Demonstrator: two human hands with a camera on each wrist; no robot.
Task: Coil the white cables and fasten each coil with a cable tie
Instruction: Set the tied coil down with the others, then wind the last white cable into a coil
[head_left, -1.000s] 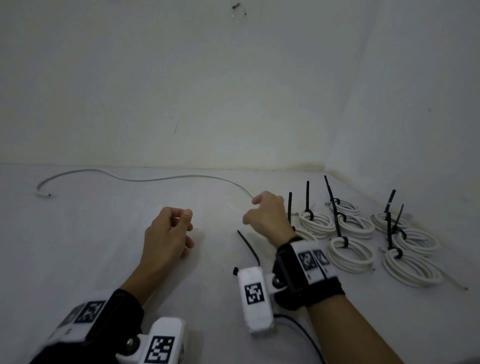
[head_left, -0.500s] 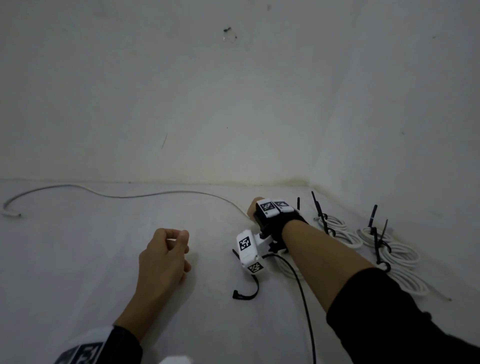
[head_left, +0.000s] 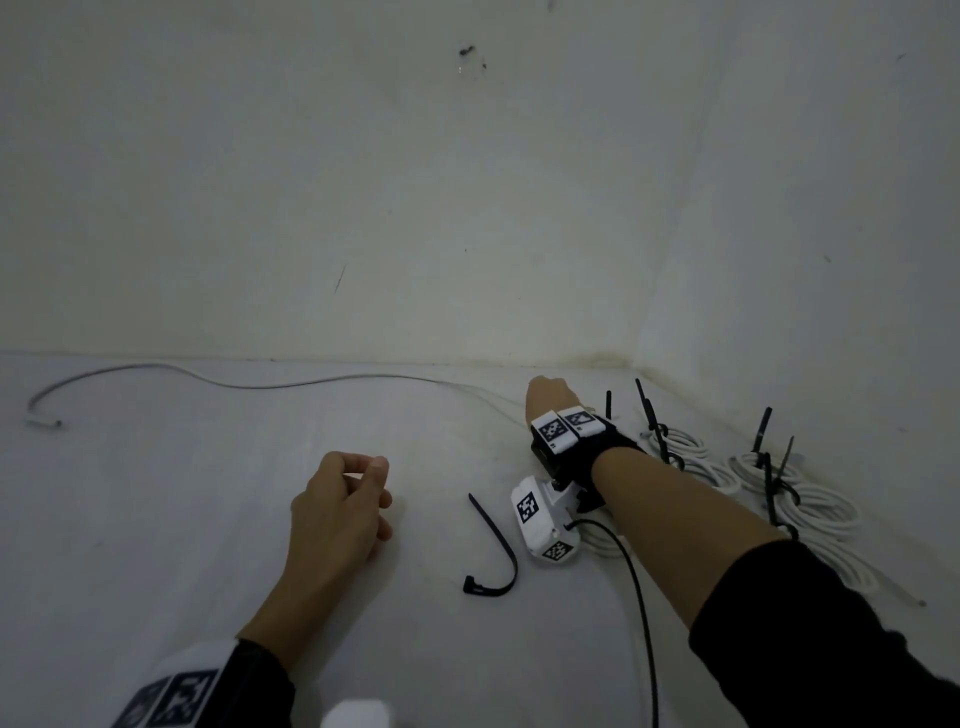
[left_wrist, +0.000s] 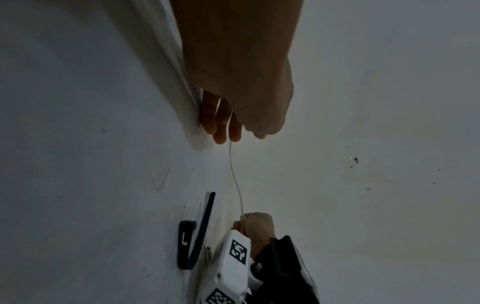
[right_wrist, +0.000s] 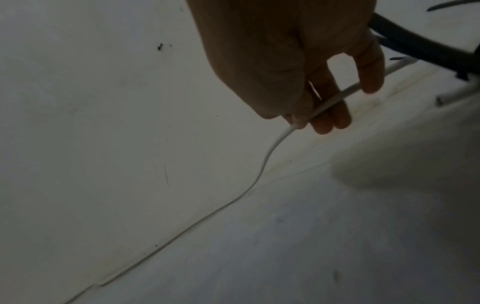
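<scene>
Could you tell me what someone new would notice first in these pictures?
Probably the tied coils bristling with black ties, at the right by the wall. Next, the right hand pinching the loose cable that trails left along the wall's foot. A spare tie lies between the hands.

Right hand (head_left: 551, 400) at loose white cable (head_left: 322, 382) beside tied coils (head_left: 810, 506)

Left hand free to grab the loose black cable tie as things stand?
Probably yes. The left hand holds nothing, fingers loosely curled, and the loose cable tie lies on bare surface between it and the right hand, which grips the white cable farther back.
</scene>
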